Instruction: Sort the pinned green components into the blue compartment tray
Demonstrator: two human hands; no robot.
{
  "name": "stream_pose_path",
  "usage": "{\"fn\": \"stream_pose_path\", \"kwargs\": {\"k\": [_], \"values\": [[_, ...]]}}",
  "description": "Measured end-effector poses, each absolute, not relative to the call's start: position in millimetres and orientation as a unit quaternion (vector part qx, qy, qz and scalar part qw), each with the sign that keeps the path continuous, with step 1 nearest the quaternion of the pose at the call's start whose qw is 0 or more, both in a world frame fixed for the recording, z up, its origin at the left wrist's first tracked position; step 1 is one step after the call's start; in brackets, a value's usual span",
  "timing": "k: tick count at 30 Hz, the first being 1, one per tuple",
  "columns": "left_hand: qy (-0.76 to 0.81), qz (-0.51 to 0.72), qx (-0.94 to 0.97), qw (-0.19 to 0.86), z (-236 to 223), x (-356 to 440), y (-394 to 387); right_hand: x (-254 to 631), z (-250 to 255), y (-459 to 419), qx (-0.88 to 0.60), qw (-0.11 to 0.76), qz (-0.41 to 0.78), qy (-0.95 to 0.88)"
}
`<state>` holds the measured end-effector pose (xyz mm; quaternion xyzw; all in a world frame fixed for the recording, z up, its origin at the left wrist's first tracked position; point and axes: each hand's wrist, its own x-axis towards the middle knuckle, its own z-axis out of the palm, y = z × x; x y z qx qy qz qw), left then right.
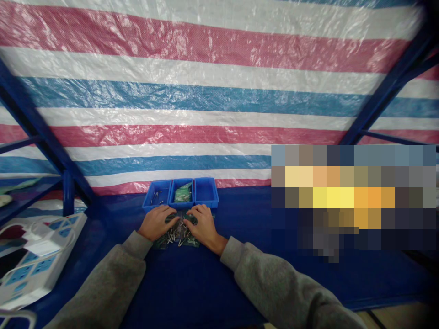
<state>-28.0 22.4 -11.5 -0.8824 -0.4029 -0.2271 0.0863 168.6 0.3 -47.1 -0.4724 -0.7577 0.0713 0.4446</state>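
A small heap of thin silvery metal pieces, like screws or pins [175, 234], lies on the blue tabletop among clear, green-tinted plastic bags [192, 242]. My left hand [158, 223] rests at the heap's left side, thumb and fingers apart in a curve. From the right, my right hand [203, 227] curves around the heap in the same way, its thumb close to the left thumb. Neither hand visibly grips a piece; the undersides of the fingers are hidden. Just beyond the hands stands a blue bin [183, 204] with a green-tinted plastic bag [183, 193] in it.
Beside that bin are a left blue bin [146, 201] with a few metal pieces and a right blue bin [206, 204]. White power strips [44, 269] with cables lie at the left. Blue frame posts [67, 192] and a striped sheet [192, 132] enclose the table. A pixelated area covers the right.
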Motion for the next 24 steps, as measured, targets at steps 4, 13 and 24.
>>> {"fn": "stream_pose_path", "kwargs": {"k": [4, 13, 24], "values": [[-0.407, -0.231, -0.881, 0.075, -15, -28, 23, 168, -49, 2, -0.476, 0.433, 0.079, -0.762], [-0.405, -0.249, -0.877, 0.071, -15, -26, 21, 168, -49, 1, -0.460, 0.435, 0.075, -0.771], [-0.381, -0.234, -0.893, 0.046, -13, -18, 16, 168, -49, 2, -0.455, 0.433, 0.085, -0.774]]}}
